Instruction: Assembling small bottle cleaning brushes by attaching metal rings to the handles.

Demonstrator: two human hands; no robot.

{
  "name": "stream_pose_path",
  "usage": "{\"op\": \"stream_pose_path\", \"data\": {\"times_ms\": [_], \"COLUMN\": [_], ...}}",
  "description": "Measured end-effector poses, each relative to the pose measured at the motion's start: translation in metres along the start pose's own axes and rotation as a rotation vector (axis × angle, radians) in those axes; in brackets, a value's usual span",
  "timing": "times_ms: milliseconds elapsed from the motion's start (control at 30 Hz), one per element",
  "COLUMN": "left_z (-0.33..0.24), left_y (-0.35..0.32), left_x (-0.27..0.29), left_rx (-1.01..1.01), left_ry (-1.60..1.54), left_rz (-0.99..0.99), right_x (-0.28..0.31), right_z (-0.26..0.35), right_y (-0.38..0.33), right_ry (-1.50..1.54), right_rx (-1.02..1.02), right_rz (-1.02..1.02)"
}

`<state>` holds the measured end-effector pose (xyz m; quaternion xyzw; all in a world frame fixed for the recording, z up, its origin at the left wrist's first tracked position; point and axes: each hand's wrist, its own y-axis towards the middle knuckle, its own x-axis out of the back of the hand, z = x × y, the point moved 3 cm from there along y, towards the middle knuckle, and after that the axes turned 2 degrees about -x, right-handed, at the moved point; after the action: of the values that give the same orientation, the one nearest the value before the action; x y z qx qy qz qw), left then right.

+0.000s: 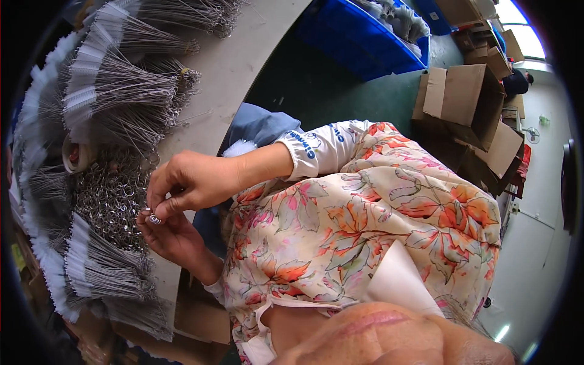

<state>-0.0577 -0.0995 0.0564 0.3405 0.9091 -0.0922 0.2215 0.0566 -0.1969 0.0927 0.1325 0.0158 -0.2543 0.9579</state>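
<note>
My left hand (176, 242), lower in the head view, pinches a small stack of shiny metal rings (156, 219) between thumb and fingers. Just above it is my right hand (204, 177), thumb and fingertips closed together by the same rings; whether a separate piece sits in that pinch is hidden. Both hands are over the table's near edge, beside a heap of loose metal rings (112, 191). Bundles of thin wire-handled brushes (128, 79) with white bristles and looped ends lie past the heap. Another brush bundle (109, 261) lies on its lower side.
A white roll with a red core (76, 153) stands among the brushes. Beyond the pale tabletop (243, 36) is a blue crate (359, 42) holding grey-white bundles. Cardboard boxes (459, 97) are stacked on the green floor. A white bristle tuft (240, 148) shows by my right forearm.
</note>
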Motion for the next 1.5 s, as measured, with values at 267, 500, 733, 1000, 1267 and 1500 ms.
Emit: {"op": "stream_pose_path", "data": {"times_ms": [267, 500, 733, 1000, 1267, 1500], "left_z": [-0.038, -0.018, -0.068, -0.097, -0.1, -0.103], "left_y": [-0.013, -0.013, -0.023, -0.026, -0.021, -0.017], "left_x": [0.002, 0.016, 0.025, 0.027, 0.027, 0.041], "left_rx": [-0.671, -0.19, -0.225, -0.44, -0.686, -0.494], "left_ry": [1.093, 0.529, 0.136, 0.549, 0.788, 0.607], "left_rz": [0.249, 0.061, 0.164, 0.14, 0.067, 0.178], "right_x": [0.002, -0.024, -0.05, -0.06, -0.062, -0.062], "right_z": [0.023, 0.027, 0.04, 0.038, 0.027, 0.019], "right_y": [0.005, 0.0, 0.007, 0.019, 0.033, 0.039], "right_ry": [-0.045, -0.3, -0.493, -0.28, 0.092, -0.057], "right_rx": [-0.401, 0.195, 0.353, 0.243, -0.416, -0.424], "right_rz": [0.462, 0.191, 0.255, 0.363, 0.275, 0.454]}}
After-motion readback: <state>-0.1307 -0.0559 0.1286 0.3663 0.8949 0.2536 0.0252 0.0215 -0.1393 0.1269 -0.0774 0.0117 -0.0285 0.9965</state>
